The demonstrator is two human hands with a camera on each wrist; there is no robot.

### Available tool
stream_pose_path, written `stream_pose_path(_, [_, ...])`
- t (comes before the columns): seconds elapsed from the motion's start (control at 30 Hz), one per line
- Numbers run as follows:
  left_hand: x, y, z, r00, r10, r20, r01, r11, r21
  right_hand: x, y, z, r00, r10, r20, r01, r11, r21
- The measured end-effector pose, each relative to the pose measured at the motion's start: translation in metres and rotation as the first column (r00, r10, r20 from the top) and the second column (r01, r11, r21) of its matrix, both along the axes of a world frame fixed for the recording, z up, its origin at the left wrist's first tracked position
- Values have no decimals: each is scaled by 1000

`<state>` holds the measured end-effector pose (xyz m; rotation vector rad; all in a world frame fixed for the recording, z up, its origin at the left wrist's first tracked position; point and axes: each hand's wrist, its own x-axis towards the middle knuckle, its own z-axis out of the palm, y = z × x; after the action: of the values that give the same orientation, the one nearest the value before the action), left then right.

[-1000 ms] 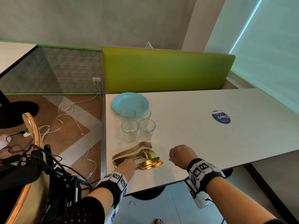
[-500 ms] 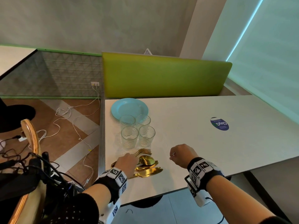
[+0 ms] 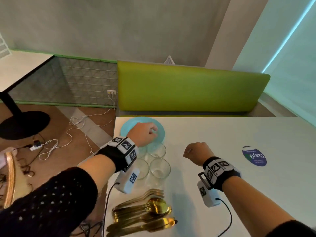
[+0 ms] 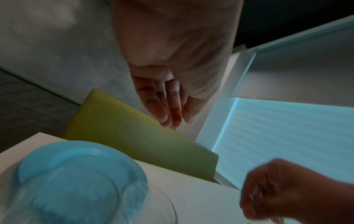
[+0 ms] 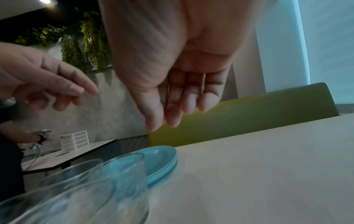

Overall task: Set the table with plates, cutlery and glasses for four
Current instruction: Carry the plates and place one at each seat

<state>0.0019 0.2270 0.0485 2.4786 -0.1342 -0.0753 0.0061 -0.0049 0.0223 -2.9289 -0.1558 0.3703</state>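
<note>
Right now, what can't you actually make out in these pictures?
- Plate count: the head view shows one blue plates stack, partly covered by the left hand; the right wrist view shows stacked rims, too blurred to count.
- Far-left glasses: hidden behind the left wrist.
- Gold cutlery: overlapping, piece count unclear.

You are standing in what is looking like a café or canteen seating area. A green bench (image 3: 191, 89) is running along the far side of a white table (image 3: 239, 185) bearing a round blue sticker (image 3: 254, 156). A second table (image 3: 22, 69) on a black pedestal (image 3: 22, 124) is sitting left. Hanging plants (image 5: 84, 39) are trailing down the concrete wall (image 3: 119, 28).
</note>
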Motion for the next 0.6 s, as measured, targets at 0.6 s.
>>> stream_pose_path(0.6, [151, 101, -85, 806, 299, -511, -95, 917, 387, 179, 58, -86, 928, -37, -371, 117, 973, 197])
